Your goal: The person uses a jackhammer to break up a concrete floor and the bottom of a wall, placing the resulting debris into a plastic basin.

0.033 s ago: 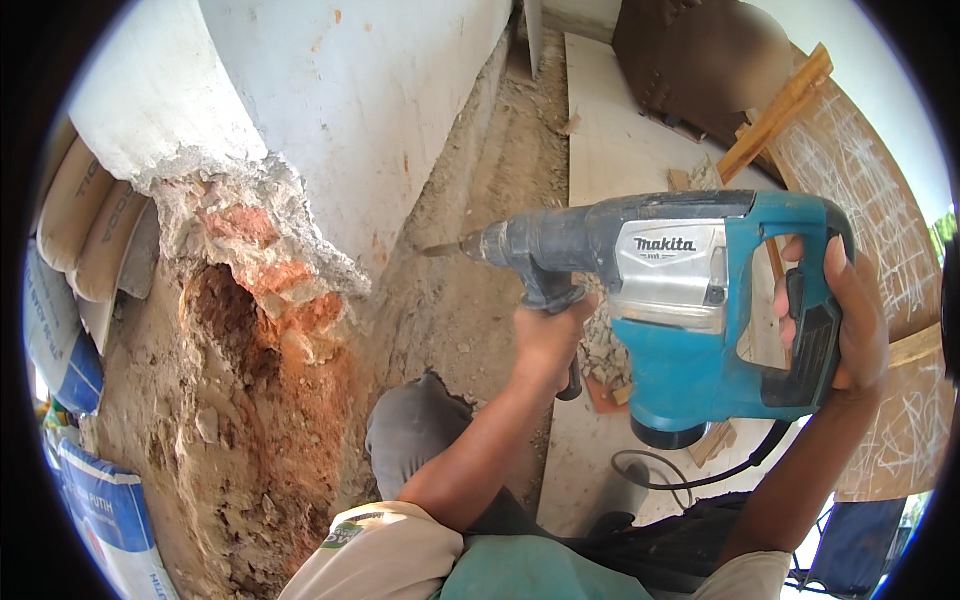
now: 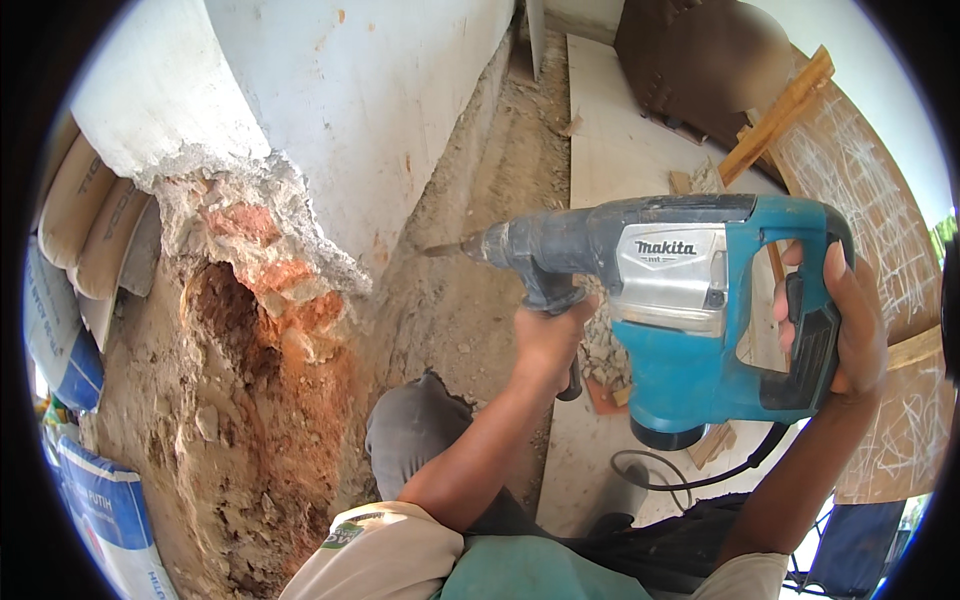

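I hold a teal and black demolition hammer [image 2: 670, 370] level across my body, its nose toward the left. My left hand [image 2: 550, 340] is wrapped round the side handle [image 2: 568, 382] under its front. At the rear grip, my right hand [image 2: 858, 315] is closed, with fingertips showing through the handle opening. The pointed chisel bit [image 2: 445, 248] ends close to the lower edge of a white plastered wall [image 2: 350, 110]; whether it touches cannot be told. To its left, broken plaster exposes red brick [image 2: 290, 290].
Stacked sacks [image 2: 95, 220] and blue-and-white bags [image 2: 105, 500] line the left side. A dirt trench [image 2: 500, 150] runs along the wall beside pale floor tiles [image 2: 610, 110]. A wooden plank [image 2: 775, 115] leans on a scribbled brown board [image 2: 850, 170] at right. The power cable [image 2: 740, 470] loops below the tool.
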`<state>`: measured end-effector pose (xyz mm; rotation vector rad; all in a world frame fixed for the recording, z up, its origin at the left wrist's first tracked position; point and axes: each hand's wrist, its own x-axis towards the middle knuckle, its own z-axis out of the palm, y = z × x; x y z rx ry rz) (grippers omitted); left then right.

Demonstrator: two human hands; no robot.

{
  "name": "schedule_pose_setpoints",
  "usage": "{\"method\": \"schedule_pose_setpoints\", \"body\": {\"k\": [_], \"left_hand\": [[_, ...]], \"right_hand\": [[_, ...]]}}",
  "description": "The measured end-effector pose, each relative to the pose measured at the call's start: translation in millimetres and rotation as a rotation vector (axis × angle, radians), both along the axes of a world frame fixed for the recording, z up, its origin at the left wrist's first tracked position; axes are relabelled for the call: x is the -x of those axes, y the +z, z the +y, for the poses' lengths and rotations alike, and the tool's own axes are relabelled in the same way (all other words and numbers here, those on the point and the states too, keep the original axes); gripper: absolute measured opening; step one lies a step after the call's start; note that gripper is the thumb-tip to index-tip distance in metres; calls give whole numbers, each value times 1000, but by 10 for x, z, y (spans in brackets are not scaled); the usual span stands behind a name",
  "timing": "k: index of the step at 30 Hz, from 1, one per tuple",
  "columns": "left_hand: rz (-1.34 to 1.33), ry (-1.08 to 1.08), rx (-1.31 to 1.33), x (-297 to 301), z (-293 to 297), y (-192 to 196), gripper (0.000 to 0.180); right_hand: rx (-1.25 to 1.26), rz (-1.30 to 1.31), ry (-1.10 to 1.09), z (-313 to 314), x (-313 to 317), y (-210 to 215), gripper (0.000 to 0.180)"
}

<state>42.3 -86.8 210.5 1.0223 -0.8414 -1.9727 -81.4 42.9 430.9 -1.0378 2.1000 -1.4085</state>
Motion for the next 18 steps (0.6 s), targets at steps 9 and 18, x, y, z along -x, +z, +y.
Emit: {"method": "schedule_pose_setpoints", "body": {"k": [9, 18], "left_hand": [[-77, -14, 84, 187, -114, -262, 11], [-557, -136, 322, 292, 9, -955, 30]], "right_hand": [[70, -125, -38, 226, -67, -306, 52], [153, -341, -164, 722, -121, -1244, 35]]}}
